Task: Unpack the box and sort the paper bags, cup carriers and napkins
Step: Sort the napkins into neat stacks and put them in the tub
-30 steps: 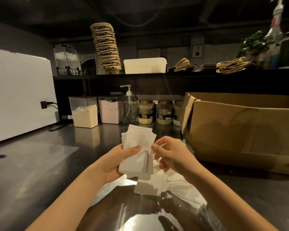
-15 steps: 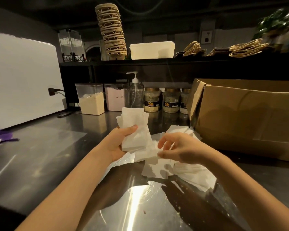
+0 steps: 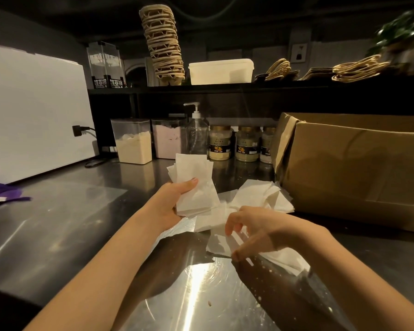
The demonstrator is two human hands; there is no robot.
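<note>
I am standing in the back work area of a drinks shop or café. My stainless steel table (image 3: 58, 223) carries clear plastic tubs of cream and pink powder (image 3: 134, 142), a clear pump bottle (image 3: 196, 130) and gold-lidded jars of powder (image 3: 220, 143). On the dark shelf (image 3: 225, 88) above stand a tall stack of brown pulp cup carriers (image 3: 163, 46) and flat brown paper bags with twisted handles (image 3: 359, 68).

Pretty dim in here, my arms throw shadows on the steel counter (image 3: 58, 225), hard glare at 6 o'clock, edges bend fisheye-style, plant (image 3: 399, 29) at 1 o'clock blurry.
</note>
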